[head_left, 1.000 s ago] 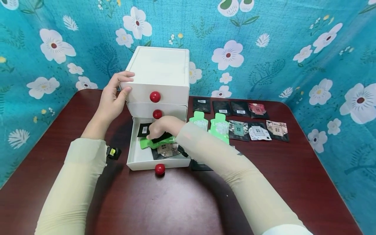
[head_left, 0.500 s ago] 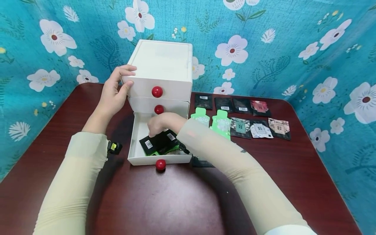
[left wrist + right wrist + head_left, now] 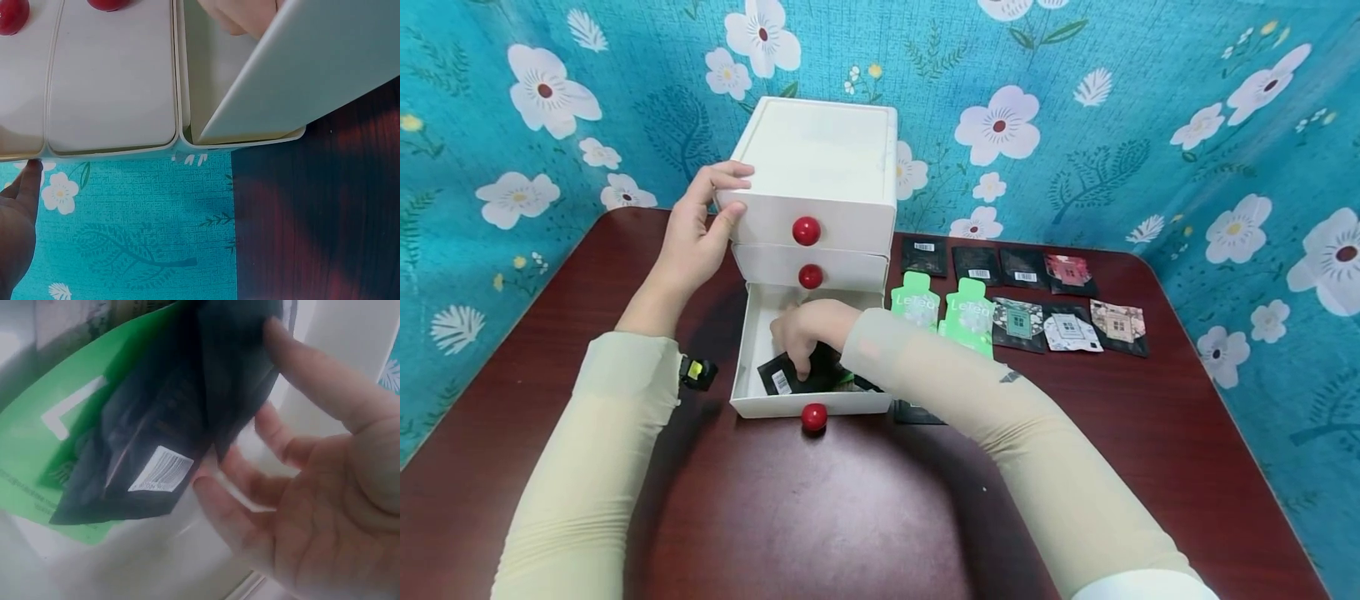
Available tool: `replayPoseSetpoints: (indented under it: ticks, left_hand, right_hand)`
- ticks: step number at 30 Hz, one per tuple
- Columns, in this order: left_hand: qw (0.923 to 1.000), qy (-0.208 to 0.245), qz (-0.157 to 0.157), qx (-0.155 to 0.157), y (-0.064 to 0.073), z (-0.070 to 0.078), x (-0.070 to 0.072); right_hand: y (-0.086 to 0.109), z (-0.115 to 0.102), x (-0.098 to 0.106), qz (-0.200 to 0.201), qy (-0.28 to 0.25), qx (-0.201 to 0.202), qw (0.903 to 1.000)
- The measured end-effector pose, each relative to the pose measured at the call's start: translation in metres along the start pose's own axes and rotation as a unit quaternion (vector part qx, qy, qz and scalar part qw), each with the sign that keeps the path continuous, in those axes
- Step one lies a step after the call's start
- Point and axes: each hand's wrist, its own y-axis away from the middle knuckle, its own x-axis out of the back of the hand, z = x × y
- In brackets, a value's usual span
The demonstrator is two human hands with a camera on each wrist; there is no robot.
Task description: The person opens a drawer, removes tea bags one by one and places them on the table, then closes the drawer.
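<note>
A white cabinet (image 3: 823, 150) of small drawers with red ball knobs stands on the table, its bottom drawer (image 3: 748, 354) pulled out. At the cabinet's upper front left corner rests my left hand (image 3: 700, 229), its fingers reaching onto the top. My right hand (image 3: 812, 329) is down inside the open drawer. There it holds the edge of black sachets (image 3: 162, 425), thumb on the near face and fingers at the far edge. A white barcode label shows on one. Under them lies a green bottle-shaped packet (image 3: 62, 437), mostly hidden in the head view.
Right of the cabinet, two green packets (image 3: 970, 321) lie beside rows of black sachets (image 3: 976, 265) and patterned ones (image 3: 1071, 327). Another black sachet (image 3: 917, 412) sits partly under the right forearm. A blue floral cloth (image 3: 1000, 167) hangs behind the table (image 3: 865, 500).
The black sachets have shifted towards the drawer's front, covering most of the green packet. My right hand has turned, with a digit now over the sachets. My left hand stays on the cabinet.
</note>
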Motion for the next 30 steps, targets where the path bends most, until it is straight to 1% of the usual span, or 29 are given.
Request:
replayPoseSetpoints:
  ticks: [3,5,6,8,10,12,17,20,23,27,30]
  left_hand:
    - [1.0,0.0,0.0,0.008,0.001,0.0,0.0]
    - [0.9999,0.001,0.001,0.01,0.002,0.0,0.0]
    - [0.9999,0.002,0.0,0.01,0.002,0.0,0.0]
    - [0.9999,0.005,0.0,0.009,0.003,-0.001,0.0]
    - [1.0,0.005,0.001,0.005,0.002,-0.001,0.0]
    - [1.0,0.003,0.001,0.0,0.002,-0.001,0.0]
    - [1.0,-0.002,0.0,-0.007,0.0,-0.002,0.0]
    - [1.0,-0.002,-0.001,-0.007,-0.001,-0.002,0.0]
    - [1.0,-0.001,-0.001,-0.006,-0.001,-0.002,0.0]
    - [1.0,0.005,0.003,-0.003,0.0,-0.002,0.0]
    - [1.0,0.009,0.004,-0.001,0.0,-0.002,-0.001]
  right_hand:
    - [-0.002,0.003,0.0,0.003,-0.083,0.026,0.9963]
    - [-0.003,0.006,0.001,0.0,-0.144,0.038,0.9888]
    - [-0.003,0.007,0.001,-0.001,-0.177,0.035,0.9835]
    - [-0.002,0.009,0.002,-0.003,-0.21,0.035,0.977]
    - [-0.002,0.011,0.004,-0.006,-0.227,0.044,0.9728]
    - [0.001,0.013,0.005,0.001,-0.243,0.048,0.9688]
    - [0.006,0.016,0.008,0.009,-0.297,0.063,0.9528]
    - [0.007,0.018,0.009,0.003,-0.311,0.073,0.9475]
    - [0.009,0.018,0.01,-0.002,-0.313,0.076,0.9467]
    - [0.012,0.015,0.012,-0.006,-0.304,0.071,0.9501]
    - [0.016,0.013,0.013,0.002,-0.298,0.067,0.9522]
